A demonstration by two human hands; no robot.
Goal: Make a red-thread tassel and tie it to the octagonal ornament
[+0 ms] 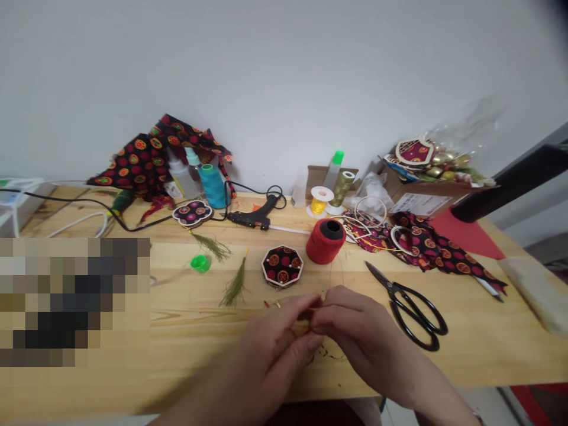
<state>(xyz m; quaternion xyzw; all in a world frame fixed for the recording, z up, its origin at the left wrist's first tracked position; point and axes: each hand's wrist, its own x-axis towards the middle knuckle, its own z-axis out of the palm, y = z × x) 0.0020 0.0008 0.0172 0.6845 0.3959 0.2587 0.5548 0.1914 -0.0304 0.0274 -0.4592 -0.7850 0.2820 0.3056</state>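
Pinching: the left hand (275, 349) and the right hand (359, 331) meet fingertip to fingertip, both closed on a thin golden strand (307, 313); I cannot tell whether it is thread or wire.
Position: the strand is held just above the surface (177, 331), near its front edge, between the two hands.
Under the hands: dark thread scraps (326, 354) lie on the wood, with small loose bits (271, 304) just beyond the left fingers.
Close by: an octagonal patterned piece (282, 265) and a red spool (326, 241) sit beyond the hands; black scissors (410, 307) lie to the right, blades shut.
Risk: only the fingertips hold the fine strand, so a slip could drop it among the scraps, where it would be hard to find. A wrist sweep could brush the loose bits off the edge, and the right forearm is near the scissors.
Farther out: green tassels (234, 287), a green cap (200, 263), a glue gun (257, 218) with its cord, a yellow spool (320, 202) and a teal spool (213, 184).
Surface: pale wood, crowded at the back with patterned fabric (151, 154) on the left and a cardboard box (426, 201) of trinkets on the right.
Room: a plain white wall (284, 77); a blurred patch hides the left foreground.
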